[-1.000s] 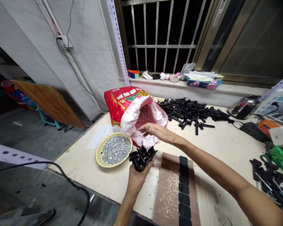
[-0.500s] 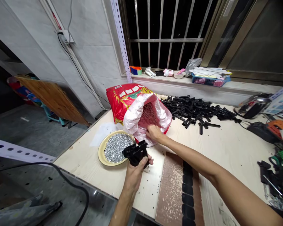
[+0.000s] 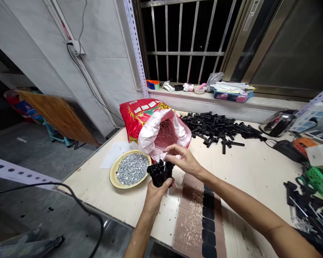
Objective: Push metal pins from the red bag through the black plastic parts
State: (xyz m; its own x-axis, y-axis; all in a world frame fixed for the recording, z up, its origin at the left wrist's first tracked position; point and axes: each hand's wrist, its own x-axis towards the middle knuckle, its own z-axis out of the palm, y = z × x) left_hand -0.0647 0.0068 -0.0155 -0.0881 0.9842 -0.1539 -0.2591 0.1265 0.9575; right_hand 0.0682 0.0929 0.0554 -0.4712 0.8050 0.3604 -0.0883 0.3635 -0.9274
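My left hand is wrapped round a bundle of black plastic parts, held above the table's front edge. Thin metal pins stick up from its top, and one pale end pokes out below. My right hand is just over the bundle, thumb and forefinger pinched at the upper end of a thin pin. Behind it lies a red and white woven bag, its mouth rolled back, full of long thin reddish-brown pins. A yellow dish of small silvery metal pieces stands left of my hands.
A heap of black plastic parts lies at the back. A brown board with a row of black pads is at the front. On the right are a kettle, a green basket and more black parts.
My right hand has come out of the bag's mouth and moved down to the top of the black bundle. My left hand still holds the bundle. The view has shifted slightly.
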